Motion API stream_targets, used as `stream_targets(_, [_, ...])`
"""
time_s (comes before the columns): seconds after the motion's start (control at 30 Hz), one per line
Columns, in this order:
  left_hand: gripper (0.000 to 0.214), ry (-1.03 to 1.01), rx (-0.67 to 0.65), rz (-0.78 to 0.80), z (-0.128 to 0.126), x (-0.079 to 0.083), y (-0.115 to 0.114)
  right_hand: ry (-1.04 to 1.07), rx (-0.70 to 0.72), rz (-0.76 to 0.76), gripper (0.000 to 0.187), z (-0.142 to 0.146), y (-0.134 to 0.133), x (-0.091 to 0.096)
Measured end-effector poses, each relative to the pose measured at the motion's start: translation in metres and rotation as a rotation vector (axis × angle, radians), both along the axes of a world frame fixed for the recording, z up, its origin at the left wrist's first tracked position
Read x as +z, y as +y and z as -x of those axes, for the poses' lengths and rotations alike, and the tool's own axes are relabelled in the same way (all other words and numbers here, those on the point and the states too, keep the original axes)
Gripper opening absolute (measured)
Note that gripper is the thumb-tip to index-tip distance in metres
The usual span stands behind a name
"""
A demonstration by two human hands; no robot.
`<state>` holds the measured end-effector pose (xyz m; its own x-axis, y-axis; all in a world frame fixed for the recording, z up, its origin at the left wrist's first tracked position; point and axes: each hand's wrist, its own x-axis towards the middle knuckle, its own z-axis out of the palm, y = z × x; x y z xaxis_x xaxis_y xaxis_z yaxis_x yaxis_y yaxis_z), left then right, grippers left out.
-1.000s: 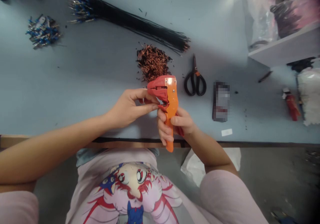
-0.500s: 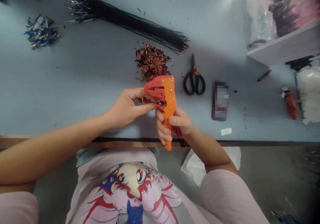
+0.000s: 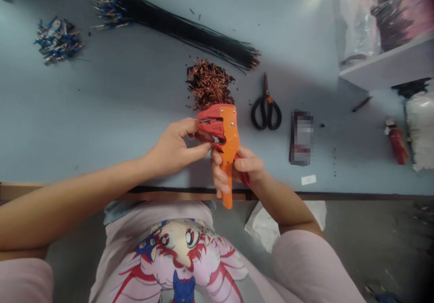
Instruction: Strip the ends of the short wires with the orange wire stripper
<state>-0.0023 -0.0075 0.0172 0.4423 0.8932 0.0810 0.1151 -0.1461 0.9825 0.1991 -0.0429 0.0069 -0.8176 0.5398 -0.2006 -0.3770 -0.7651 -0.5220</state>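
Observation:
My right hand (image 3: 233,170) grips the handles of an orange and red wire stripper (image 3: 225,133), held upright over the table's near edge. My left hand (image 3: 176,147) is pinched at the stripper's red jaws, its fingertips pressed together on something too small to make out. Just beyond the tool lies a pile of stripped copper and black wire bits (image 3: 209,82). A long bundle of black wires (image 3: 176,27) with blue terminals at its left end runs across the far side of the table.
Black scissors (image 3: 266,106) lie right of the pile, then a small dark blurred packet (image 3: 301,137). A heap of blue terminals (image 3: 57,41) sits far left. A white shelf (image 3: 386,63) with bags, a red item (image 3: 395,142) and white material are at the right.
The stripper's handles have closed a little in my right hand and the tool shifted slightly. My left hand stays pinched at the jaws.

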Motion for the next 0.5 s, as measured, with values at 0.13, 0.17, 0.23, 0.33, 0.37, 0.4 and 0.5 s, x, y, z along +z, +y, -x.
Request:
stream_targets(0.13, [0.014,0.043,0.009,-0.025,0.001,0.001,0.0,0.042,0.005,-0.02,0.031,-0.001,-0.001,-0.001])
stream_targets(0.17, [0.014,0.046,0.009,-0.026,0.001,0.001,0.0,0.038,0.005,-0.02,0.031,-0.001,-0.001,-0.001])
stream_targets(0.23, [0.014,0.039,0.006,-0.024,0.001,0.002,0.0,0.016,0.003,-0.017,0.031,0.0,-0.002,0.001])
stream_targets(0.33, [0.01,0.006,0.007,-0.037,0.0,0.002,0.0,-0.046,-0.032,-0.023,0.029,0.002,-0.002,0.005])
stream_targets(0.37, [0.006,-0.008,0.007,-0.044,0.0,0.002,0.0,-0.073,-0.05,-0.027,0.029,0.003,-0.002,0.007])
stream_targets(0.4, [0.003,-0.017,0.007,-0.049,0.0,0.002,0.001,-0.102,-0.063,-0.034,0.03,0.004,-0.002,0.008])
stream_targets(0.5, [0.004,-0.017,0.003,-0.049,0.0,0.001,0.001,-0.178,-0.06,-0.051,0.037,0.006,-0.002,0.012])
